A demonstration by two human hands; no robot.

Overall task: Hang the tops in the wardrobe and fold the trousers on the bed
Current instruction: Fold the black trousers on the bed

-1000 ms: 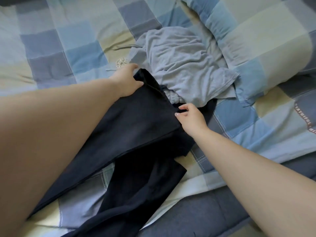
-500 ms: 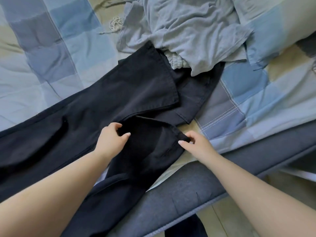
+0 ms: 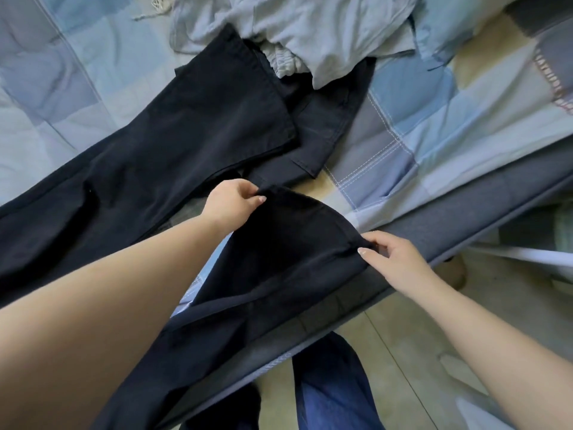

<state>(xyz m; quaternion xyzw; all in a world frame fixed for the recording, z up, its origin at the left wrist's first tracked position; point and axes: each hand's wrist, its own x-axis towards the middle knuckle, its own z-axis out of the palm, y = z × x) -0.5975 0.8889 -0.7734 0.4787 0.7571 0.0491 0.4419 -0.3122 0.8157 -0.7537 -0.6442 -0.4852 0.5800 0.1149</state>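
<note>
The left hand (image 3: 231,201) and right hand (image 3: 393,262) are each pinching a corner of one leg's hem on the dark trousers (image 3: 186,125), which are lying across the bed (image 3: 403,125). A grey top (image 3: 325,29) is sitting crumpled beyond, overlapping the trousers.

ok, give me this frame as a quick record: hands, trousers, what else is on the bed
left hand: pinches one corner of the near leg's hem
right hand: pinches the other corner of the same hem
trousers: dark; far leg flat on the bed, near leg's hem lifted, the rest trailing over the bed's edge
grey top: crumpled at the far end, lying over part of the trousers
bed: blue checked cover
fold state: not yet folded
</note>
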